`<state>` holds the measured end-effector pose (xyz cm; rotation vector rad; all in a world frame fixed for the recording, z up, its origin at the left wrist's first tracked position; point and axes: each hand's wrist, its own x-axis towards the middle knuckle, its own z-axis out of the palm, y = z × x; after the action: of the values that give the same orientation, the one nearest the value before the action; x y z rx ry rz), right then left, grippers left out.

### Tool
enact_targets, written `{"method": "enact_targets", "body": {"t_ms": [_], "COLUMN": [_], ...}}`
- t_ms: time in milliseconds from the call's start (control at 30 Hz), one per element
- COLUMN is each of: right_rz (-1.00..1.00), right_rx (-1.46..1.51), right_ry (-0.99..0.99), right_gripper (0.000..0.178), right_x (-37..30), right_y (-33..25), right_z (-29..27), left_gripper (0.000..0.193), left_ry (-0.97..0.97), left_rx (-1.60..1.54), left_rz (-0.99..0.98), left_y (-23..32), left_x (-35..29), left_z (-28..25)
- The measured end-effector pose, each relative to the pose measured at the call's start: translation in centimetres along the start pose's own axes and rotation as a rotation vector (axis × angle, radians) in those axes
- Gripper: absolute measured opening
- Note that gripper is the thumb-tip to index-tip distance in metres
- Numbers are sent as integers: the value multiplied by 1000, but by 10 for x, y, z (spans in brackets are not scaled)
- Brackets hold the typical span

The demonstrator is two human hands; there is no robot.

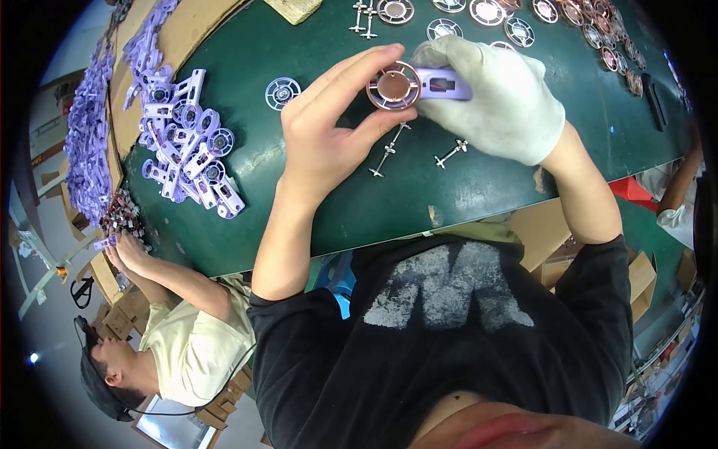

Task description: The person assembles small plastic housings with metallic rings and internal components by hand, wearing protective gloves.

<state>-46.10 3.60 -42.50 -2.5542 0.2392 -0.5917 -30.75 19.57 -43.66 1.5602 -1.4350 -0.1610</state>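
Above the green table [284, 202], both of my hands hold a small purple handheld fan body [446, 84] with a round, copper-rimmed cover [393, 85] at its head. The bare thumb and fingers of my left hand [321, 135] pinch the cover's rim from both sides. My right hand [501, 97], in a white glove, is closed around the purple handle; some of its fingers are hidden. Just left of my left hand lies a loose purple spoked ring [283, 93]. Below the fan are slim silvery cross-shaped pieces [389, 152], with another silvery piece [451, 153] nearer my right wrist.
Purple fan bodies [191, 146] lie piled at left, with a larger purple heap [90, 150] beyond. Several spoked metallic covers [518, 31] spread across the back and right. A black bar [655, 101] lies far right. A co-worker [198, 352] handles small parts [123, 215] at left; another person's arm [679, 187] shows at right.
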Motion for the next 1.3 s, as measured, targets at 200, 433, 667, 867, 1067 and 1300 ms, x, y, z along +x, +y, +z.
{"method": "enact_targets", "body": {"t_ms": [200,433,667,867,1067,1300], "right_rz": [314,-3,56,232,224,117], "right_rx": [494,110,74,130,227,76], "right_ry": [-543,-143,3,258,214,249], "right_gripper": [44,29,31,54,42,37], "right_x": [10,0,-2,12,15,9], "right_y": [-9,-6,-3,12,17,19], "right_z": [-17,0,14,2,4,11], "left_gripper": [58,42,27,31,44,63], "left_ry": [-92,14,-59,-58,330,-391], "left_rx": [-2,-472,-499,-633,-562,919], "left_rz": [214,-136,-192,-774,-609,-724], "left_y": [4,10,4,-58,-82,-10], "left_x": [1,-7,17,120,178,70], "left_z": [2,17,7,-31,-41,-66]}}
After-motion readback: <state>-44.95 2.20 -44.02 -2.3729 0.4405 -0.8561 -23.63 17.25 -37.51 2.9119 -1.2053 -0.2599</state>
